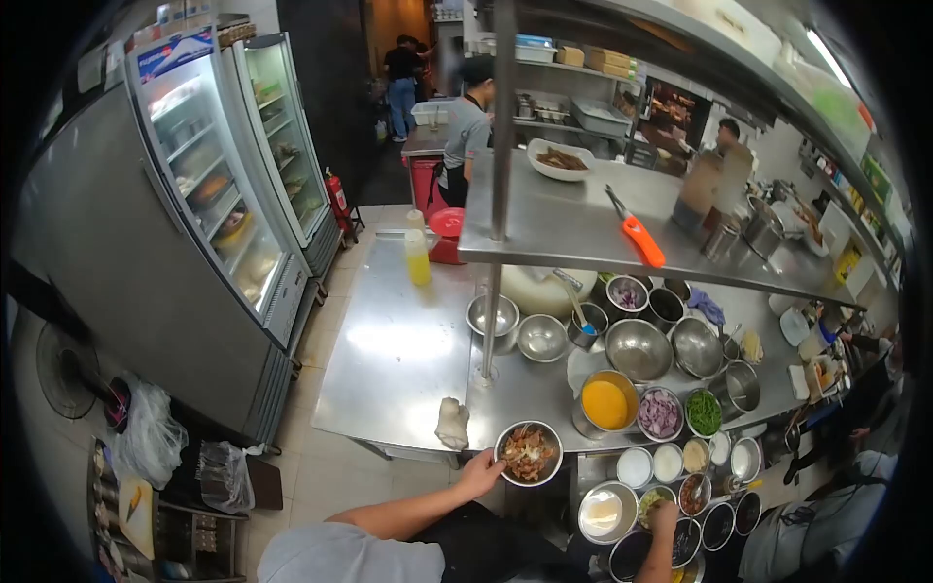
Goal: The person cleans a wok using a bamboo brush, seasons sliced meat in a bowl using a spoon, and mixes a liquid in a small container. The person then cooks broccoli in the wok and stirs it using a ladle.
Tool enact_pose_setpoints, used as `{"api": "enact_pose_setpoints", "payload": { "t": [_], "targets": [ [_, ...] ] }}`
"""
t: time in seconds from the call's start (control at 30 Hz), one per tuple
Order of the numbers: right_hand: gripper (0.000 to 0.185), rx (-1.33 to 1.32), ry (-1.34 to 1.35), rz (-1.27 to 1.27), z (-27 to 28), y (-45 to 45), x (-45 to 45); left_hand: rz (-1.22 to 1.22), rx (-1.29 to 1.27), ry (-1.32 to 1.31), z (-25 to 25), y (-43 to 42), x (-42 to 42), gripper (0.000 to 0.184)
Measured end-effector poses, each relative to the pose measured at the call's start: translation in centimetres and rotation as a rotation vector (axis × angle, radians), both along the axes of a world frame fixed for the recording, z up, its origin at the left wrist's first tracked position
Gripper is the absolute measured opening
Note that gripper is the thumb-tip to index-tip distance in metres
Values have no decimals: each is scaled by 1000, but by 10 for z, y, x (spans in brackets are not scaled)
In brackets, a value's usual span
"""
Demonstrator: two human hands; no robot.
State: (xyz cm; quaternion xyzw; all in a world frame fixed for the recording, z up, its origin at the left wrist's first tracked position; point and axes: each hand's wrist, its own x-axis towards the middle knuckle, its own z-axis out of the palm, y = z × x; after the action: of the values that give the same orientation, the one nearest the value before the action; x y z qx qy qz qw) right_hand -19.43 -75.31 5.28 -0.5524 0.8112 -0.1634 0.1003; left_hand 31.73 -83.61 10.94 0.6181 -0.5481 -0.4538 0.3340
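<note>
Metal bowl (557,450) pinched by the left hand (481,473) at the edge of the steel table (389,350)

From the head camera, with clock directions counted around the metal bowl, we find it at the table's near edge, just below the middle of the view; we cannot tell whether any of its weight rests on the table. Inside we see brown chopped food (526,460) with whitish bits on top (too small for us to name). The left hand comes in from eight o'clock and pinches the rim there. At four o'clock we have the right hand (664,520), lowered over a small container of pale green food (649,502); its fingertips are hidden, so we cannot tell whether they are spread or pressed together. Just beside that container, to its left, we see a wider steel bowl (592,526) with something pale in it.

Toward ten o'clock, near the left hand, a crumpled pale item (452,423) lies on the table's edge. At two o'clock we see a pot of orange liquid (604,404), and beyond it, nearer three, chopped purple pieces (660,413) and then chopped greens (704,412). A yellow bottle (418,264) stands at eleven o'clock, and an orange-handled tool (642,242) lies on the raised shelf (583,219) at one.
</note>
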Motion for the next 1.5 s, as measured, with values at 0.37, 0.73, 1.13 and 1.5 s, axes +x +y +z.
{"api": "enact_pose_setpoints", "payload": {
  "t": [0.37, 0.73, 1.13, 1.5],
  "targets": [
    [15, -252, -228, -296, 20, -20, 13, -40, -57, 15, -3, -2, 59, 31],
    [27, -127, -874, 119, 138, -98, 331, -152, -4, 119, -38, -32, 33, 30],
    [29, -285, -942, -47, 120, -25, 337, 35, 126, 520, -69, -98, 8, 23],
    [34, 357, -447, -38, 14, 142, 385, 165, -388, -440, -17, -88, 110, 51]
  ]
}}
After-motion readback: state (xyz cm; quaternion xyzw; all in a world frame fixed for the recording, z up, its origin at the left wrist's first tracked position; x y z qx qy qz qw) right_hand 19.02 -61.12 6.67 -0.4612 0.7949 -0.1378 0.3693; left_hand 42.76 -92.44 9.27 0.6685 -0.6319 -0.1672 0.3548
